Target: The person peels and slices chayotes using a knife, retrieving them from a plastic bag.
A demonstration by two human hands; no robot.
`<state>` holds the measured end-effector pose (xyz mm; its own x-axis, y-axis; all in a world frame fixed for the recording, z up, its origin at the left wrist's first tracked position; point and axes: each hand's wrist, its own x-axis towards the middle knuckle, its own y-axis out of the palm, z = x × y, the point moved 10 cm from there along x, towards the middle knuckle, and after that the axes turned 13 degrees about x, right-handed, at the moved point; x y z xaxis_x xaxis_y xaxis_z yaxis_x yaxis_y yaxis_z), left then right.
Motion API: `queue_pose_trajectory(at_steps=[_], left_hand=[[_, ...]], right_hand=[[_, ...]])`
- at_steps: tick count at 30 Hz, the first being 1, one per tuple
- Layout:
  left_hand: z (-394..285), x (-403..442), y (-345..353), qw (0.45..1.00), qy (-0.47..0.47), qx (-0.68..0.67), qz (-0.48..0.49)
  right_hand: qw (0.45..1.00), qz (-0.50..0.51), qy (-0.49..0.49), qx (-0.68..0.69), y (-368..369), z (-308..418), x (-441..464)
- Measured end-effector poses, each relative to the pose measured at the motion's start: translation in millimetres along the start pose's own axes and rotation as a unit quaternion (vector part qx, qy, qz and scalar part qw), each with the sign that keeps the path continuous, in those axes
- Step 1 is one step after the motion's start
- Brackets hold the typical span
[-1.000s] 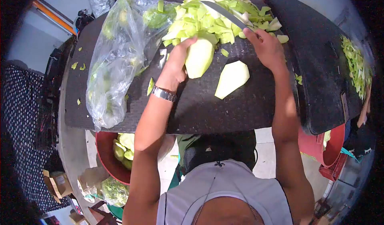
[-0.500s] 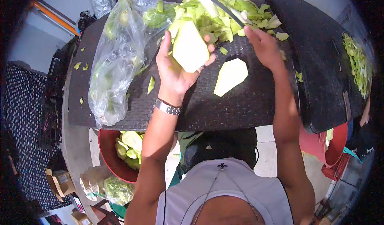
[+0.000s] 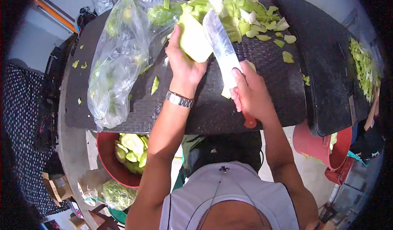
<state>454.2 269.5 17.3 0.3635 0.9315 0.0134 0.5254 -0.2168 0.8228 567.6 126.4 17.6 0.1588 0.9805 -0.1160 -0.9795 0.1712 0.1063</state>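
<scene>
My left hand point(image 3: 184, 62) is wrapped round a peeled, pale green chayote point(image 3: 194, 38), raised over the table's far side. In my right hand point(image 3: 253, 89) is a large knife point(image 3: 221, 42), gripped by its reddish-brown handle, its blade pointing up and away beside the chayote. Whether the blade touches the chayote I cannot tell. Beneath the knife and my right hand lies another peeled chayote piece point(image 3: 226, 93), mostly hidden. Past both hands is a heap of green peelings point(image 3: 237, 15).
A clear plastic bag point(image 3: 118, 66) holding green chayotes lies on the dark woven table point(image 3: 163, 121) at left. A red bucket point(image 3: 107, 164) of peeled pieces stands below. To the right are a black panel point(image 3: 323, 58), more peelings point(image 3: 362, 66) and another red bucket point(image 3: 305, 142).
My right hand has brought the knife left and nearer, turning its broad side into view beside the chayote. It now covers most of the loose piece on the table.
</scene>
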Motion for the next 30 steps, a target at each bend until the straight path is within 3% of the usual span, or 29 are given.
queue_pose_trajectory(at_steps=[3,6,9,12,20,26,30], left_hand=[[-2.0,-0.7,1.9,1.000,0.002,0.016,0.007],[-2.5,-4.7,5.7,0.999,0.000,0.035,0.011],[-0.1,-10.3,11.9,0.998,-0.006,0.060,0.017],[12.3,-17.7,17.6,0.996,-0.013,0.079,0.031],[34.1,-27.8,23.6,0.993,-0.038,0.096,0.053],[31.6,-20.9,4.5,0.992,-0.030,0.120,0.003],[13.5,-8.7,-2.8,0.997,0.020,0.055,-0.054]], right_hand=[[0.998,0.005,-0.031,-0.047,3.1,-1.2,-3.7],[0.999,-0.004,-0.001,-0.033,2.8,-4.8,-8.2],[0.993,-0.011,-0.077,-0.086,4.0,-4.6,-5.0],[0.999,-0.020,-0.007,-0.034,7.4,-9.7,1.6],[0.997,-0.007,0.032,0.069,13.8,-19.5,22.7],[0.990,0.007,0.070,0.125,24.1,-23.2,20.3],[0.979,0.058,0.121,0.151,26.0,-22.0,-6.8]])
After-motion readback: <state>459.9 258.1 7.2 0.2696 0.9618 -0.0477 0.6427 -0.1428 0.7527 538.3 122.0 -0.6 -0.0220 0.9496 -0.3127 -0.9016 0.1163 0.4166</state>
